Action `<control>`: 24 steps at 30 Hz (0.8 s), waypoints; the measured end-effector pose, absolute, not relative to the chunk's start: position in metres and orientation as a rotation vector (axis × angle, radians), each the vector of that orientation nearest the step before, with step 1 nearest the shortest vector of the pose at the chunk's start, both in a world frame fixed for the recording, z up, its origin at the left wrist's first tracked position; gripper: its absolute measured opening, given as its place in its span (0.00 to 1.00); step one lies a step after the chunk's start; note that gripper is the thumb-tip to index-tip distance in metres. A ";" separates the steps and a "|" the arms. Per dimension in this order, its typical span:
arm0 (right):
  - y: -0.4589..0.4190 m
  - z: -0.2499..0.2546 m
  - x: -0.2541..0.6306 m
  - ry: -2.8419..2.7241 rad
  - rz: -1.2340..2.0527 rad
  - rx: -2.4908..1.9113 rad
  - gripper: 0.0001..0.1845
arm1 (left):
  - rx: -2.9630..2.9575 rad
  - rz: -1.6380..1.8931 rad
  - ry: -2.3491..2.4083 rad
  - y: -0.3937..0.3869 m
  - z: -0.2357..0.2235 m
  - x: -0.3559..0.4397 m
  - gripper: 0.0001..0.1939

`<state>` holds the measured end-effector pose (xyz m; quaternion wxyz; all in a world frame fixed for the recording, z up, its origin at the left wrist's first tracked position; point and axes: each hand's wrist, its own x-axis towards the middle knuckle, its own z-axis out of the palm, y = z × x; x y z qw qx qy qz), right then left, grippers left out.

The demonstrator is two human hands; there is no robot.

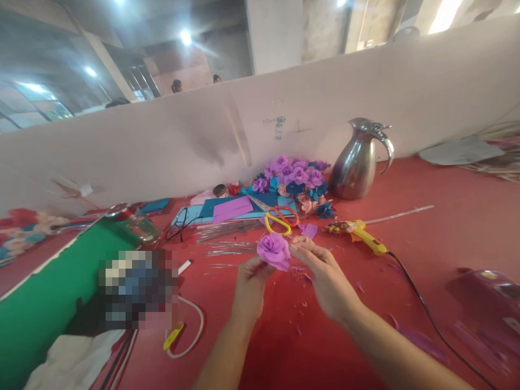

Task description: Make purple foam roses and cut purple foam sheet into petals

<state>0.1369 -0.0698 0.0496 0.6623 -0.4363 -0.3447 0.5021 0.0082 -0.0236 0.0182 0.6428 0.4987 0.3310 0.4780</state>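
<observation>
Purple paper rose (273,251) pinched below its bloom by the left hand (252,281), right fingertips (296,245) touching the petals, seemingly steadying them.

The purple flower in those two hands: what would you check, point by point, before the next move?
1. Purple flower supported: ok, left hand grips it from below.
2. Right hand at the bloom: ok, its fingertips are by the right edge.
3. Underside of the bloom sound: cannot tell, it is hidden.
4. Glue gun clear of both hands: ok, it lies to the right.
5. Glue gun hot: cannot tell.
6. Table free of scraps: not ok, purple bits lie about.
</observation>
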 end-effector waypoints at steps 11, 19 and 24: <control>-0.070 0.056 0.138 -0.706 1.200 -0.965 0.13 | 1.201 1.167 0.870 -0.022 0.017 0.010 0.07; -0.070 0.053 0.139 -0.740 1.231 -0.979 0.12 | 1.280 1.197 0.915 -0.022 0.014 0.008 0.08; -0.070 0.049 0.140 -0.726 1.205 -0.957 0.11 | 1.164 1.193 0.869 -0.023 0.014 0.009 0.06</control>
